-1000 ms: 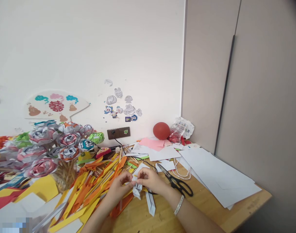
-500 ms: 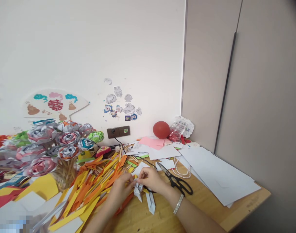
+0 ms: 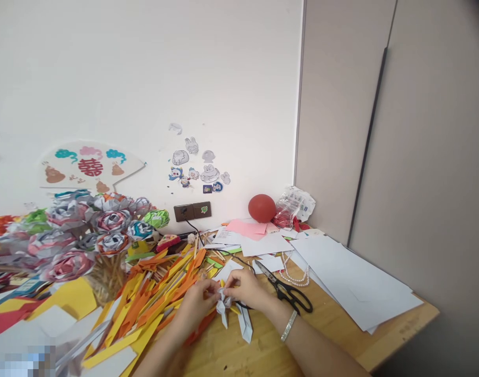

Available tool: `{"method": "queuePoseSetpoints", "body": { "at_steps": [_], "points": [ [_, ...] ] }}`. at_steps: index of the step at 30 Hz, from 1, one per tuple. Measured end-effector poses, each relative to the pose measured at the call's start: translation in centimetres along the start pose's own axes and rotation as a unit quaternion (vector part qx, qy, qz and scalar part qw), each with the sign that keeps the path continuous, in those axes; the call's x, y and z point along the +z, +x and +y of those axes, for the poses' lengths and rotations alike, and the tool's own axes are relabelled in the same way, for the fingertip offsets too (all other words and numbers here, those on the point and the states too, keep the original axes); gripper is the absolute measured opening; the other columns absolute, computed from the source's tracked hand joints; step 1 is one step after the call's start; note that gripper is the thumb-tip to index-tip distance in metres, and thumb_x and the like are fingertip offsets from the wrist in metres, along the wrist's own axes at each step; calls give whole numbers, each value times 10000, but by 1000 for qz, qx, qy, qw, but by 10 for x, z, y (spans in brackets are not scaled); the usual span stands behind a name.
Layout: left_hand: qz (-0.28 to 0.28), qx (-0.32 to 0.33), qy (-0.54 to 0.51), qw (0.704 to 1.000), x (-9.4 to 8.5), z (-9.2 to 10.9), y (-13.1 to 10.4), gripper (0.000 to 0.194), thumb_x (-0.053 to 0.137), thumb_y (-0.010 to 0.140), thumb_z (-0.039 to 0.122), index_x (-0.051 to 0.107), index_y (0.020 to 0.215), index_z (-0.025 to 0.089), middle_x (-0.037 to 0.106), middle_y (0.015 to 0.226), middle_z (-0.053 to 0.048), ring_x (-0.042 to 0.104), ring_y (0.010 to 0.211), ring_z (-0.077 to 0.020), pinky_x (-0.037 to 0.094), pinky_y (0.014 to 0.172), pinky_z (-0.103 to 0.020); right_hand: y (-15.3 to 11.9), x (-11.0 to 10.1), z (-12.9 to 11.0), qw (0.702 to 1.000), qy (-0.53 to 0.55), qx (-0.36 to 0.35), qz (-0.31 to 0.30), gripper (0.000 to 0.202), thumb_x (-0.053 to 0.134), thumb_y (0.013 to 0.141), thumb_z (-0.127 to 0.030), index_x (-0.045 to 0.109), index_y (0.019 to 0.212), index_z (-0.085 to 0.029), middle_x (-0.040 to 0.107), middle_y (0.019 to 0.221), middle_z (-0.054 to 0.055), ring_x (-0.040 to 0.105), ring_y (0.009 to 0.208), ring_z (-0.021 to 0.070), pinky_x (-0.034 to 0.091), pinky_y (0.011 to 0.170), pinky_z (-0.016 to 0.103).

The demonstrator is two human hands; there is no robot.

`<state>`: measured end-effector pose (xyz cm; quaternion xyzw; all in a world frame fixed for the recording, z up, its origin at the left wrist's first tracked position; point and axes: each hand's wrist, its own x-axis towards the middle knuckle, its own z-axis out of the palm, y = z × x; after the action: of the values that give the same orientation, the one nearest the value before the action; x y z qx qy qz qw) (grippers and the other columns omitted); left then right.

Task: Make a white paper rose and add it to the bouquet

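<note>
1. Two narrow pinches: left grip (image 3: 200, 302) and right grip (image 3: 245, 288) both hold folded white paper (image 3: 222, 305), over the counter (image 3: 233, 357).
2. One folded white strip (image 3: 246, 327) shows just below the right grip.
3. Black-handled scissors (image 3: 289, 294) lie just right of the right grip.
4. Orange and yellow strips (image 3: 134, 306) spread left of the left grip.
</note>
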<state>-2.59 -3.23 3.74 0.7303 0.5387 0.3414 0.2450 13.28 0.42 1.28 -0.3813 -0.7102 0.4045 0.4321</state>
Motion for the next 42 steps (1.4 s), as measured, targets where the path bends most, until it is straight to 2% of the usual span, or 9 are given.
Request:
{"method": "queuePoseSetpoints", "body": {
  "at_steps": [5, 8, 13, 16, 20, 27, 33, 37, 42],
  "points": [
    [7, -25, -22, 999, 0, 1, 0, 134, 556, 636, 281, 633, 643, 171, 650, 614, -30, 587, 608, -196, 417, 590, -279, 1, 2, 5, 999, 0, -40, 4, 59, 667, 629, -172, 615, 603, -160, 593, 630, -21, 548, 630, 116, 422, 610, 230],
    [21, -7, -5, 1000, 1, 1, -1, 146, 561, 645, 303, 632, 610, 180, 648, 598, -22, 576, 594, -190, 407, 580, -273, 4, -1, 8, 998, 47, -12, -29, 131, 702, 607, -242, 614, 644, -153, 591, 636, -21, 546, 617, 114, 422, 596, 236],
    [29, 6, 17, 999, 5, 2, -2, 157, 568, 645, 304, 621, 564, 180, 651, 592, -25, 570, 595, -190, 396, 584, -271, 9, -8, 14, 982, 140, 43, -120, 364, 795, 448, -333, 606, 692, -140, 598, 645, -20, 549, 610, 110, 422, 618, 254],
    [27, 18, 18, 999, 7, 3, -3, 176, 550, 664, 308, 608, 563, 175, 642, 588, -25, 560, 588, -181, 390, 575, -266, 10, -11, 17, 979, 152, 49, -130, 396, 807, 407, -354, 605, 667, -133, 598, 634, -16, 540, 588, 103, 421, 616, 257],
    [22, 3, -34, 999, 8, 3, -2, 197, 563, 649, 340, 575, 543, 174, 616, 554, -14, 540, 545, -160, 384, 529, -248, 11, -12, 19, 974, 168, 57, -142, 412, 802, 411, -379, 625, 685, -128, 613, 656, 0, 559, 601, 110, 437, 644, 273],
    [20, -25, -84, 996, 9, -1, 0, 205, 578, 622, 358, 544, 544, 171, 592, 542, -4, 534, 524, -151, 385, 519, -248, 8, -5, 16, 984, 142, 59, -95, 295, 781, 459, -287, 630, 661, -135, 593, 617, -16, 544, 588, 110, 430, 615, 263],
    [41, 14, 4, 999, 10, -5, -1, 166, 555, 646, 292, 511, 526, 186, 553, 521, 8, 501, 516, -149, 349, 500, -239, 3, 3, 13, 996, 75, 38, -38, 141, 711, 527, -145, 639, 648, -140, 575, 579, -28, 519, 569, 115, 413, 563, 246],
    [22, 24, 12, 999, 5, -3, -1, 125, 535, 675, 275, 548, 589, 185, 601, 583, -10, 539, 564, -168, 385, 546, -257, 0, 6, 10, 1000, 7, 4, -1, 65, 681, 577, -140, 630, 617, -151, 596, 613, -10, 522, 587, 132, 406, 548, 248],
    [7, 25, 9, 1000, 5, -2, -1, 87, 527, 667, 240, 585, 638, 182, 625, 615, -15, 559, 587, -172, 399, 566, -260, -3, 5, 3, 1000, -12, 8, -22, 73, 662, 609, -132, 629, 665, -165, 596, 633, -12, 538, 611, 141, 407, 549, 236]
  ]
}}
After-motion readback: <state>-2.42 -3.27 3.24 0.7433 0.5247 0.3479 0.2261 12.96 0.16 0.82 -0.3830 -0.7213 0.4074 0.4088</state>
